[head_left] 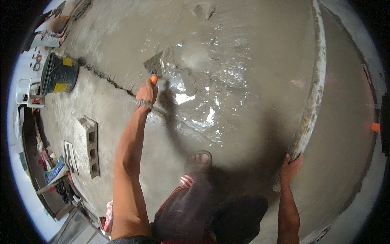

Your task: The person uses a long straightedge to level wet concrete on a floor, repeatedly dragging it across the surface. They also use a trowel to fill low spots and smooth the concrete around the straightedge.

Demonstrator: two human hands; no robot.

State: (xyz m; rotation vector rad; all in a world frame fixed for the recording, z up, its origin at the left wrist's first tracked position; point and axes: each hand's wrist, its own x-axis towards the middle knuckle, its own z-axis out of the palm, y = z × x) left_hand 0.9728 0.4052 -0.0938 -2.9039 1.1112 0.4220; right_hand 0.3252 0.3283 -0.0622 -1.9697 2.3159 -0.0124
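My left hand [147, 92] is closed around the orange handle [154, 80] of a trowel, whose mortar-smeared blade [152, 64] lies over the wet, glossy screed [207, 93]. At the lower right, my right hand [290, 166] holds the near end of a long, mortar-stained straightedge [313, 93], which runs away from me along the smoother mortar. My sandalled foot [200, 158] is on the floor between my arms, its toes showing.
A hollow concrete block [87, 144] lies at left on rougher floor, beside a flat tool [69, 156]. Farther back are a dark bucket [57, 73], a white plastic chair [26, 91] and another person's legs [53, 32]. A cluttered recess [48, 171] runs along the left edge.
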